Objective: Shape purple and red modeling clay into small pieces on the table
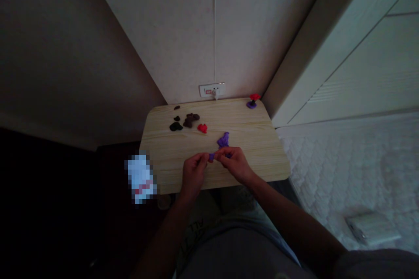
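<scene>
Between my two hands, above the front half of a small wooden table (258,139), is a small piece of purple modelling clay (211,157). My left hand (194,172) pinches its left side with thumb and fingertips. On the other side my right hand (235,163) grips it with closed fingers. A larger crumpled lump of purple clay (224,139) lies just beyond my right hand, partly covered by it. Farther left sits a red clay lump (202,128). Brown clay pieces (190,120) and black clay pieces (176,127) lie at the back left.
At the back right corner stands a small clay figure (253,101) with a red top, dark stem and purple base. A wall socket (212,90) with a plug is behind the table. A quilted bed (343,157) is to the right, with a white box-like object (372,228) on it.
</scene>
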Available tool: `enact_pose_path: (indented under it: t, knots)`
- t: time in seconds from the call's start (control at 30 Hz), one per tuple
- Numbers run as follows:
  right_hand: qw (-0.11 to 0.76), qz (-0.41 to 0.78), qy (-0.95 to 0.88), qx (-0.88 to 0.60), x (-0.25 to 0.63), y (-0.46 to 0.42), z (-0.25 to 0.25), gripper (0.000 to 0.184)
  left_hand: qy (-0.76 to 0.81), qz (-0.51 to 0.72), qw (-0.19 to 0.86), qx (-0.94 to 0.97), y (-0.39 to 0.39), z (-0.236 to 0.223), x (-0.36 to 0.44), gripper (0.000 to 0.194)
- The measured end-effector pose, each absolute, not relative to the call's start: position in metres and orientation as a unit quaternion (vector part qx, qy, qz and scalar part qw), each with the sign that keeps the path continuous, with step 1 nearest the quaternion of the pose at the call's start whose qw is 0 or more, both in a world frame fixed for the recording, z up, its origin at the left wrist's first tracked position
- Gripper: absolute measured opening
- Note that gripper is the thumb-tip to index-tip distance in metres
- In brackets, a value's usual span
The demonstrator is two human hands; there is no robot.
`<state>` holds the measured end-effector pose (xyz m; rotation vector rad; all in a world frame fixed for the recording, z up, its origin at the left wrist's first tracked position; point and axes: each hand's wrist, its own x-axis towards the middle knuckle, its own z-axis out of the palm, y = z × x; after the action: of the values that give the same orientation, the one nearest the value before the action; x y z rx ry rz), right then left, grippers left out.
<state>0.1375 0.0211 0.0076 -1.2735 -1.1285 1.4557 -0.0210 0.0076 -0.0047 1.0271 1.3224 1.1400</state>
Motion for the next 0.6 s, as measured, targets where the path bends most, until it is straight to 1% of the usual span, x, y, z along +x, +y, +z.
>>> enact_pose_path:
  t: [0.13, 0.3, 0.33, 0.47, 0.6]
  knots:
    - [0.441, 0.620, -0.406, -0.508, 0.1350, 0.0200, 0.0050, 0.029, 0.561, 0.471, 0.502, 0.459, 0.0072, 0.0020, -0.0199, 0.037]
    - [0.452, 0.644, -0.365, -0.498, 0.1316, 0.0187, 0.0026, 0.030, 0.568, 0.467, 0.495, 0.462, 0.0079, 0.0064, -0.0182, 0.042]
    - [0.455, 0.645, -0.360, -0.497, 0.1313, 0.0183, 0.0026, 0.030, 0.566, 0.475, 0.495, 0.457, 0.0083, 0.0068, -0.0181, 0.040]
    - [0.464, 0.636, -0.355, -0.504, 0.1312, 0.0178, 0.0028, 0.027, 0.557, 0.510, 0.500, 0.424, 0.0081, 0.0064, -0.0193, 0.022]
    - [0.468, 0.619, -0.364, -0.515, 0.1321, 0.0198, 0.0026, 0.023, 0.563, 0.504, 0.488, 0.437, 0.0056, 0.0049, -0.0223, 0.016]
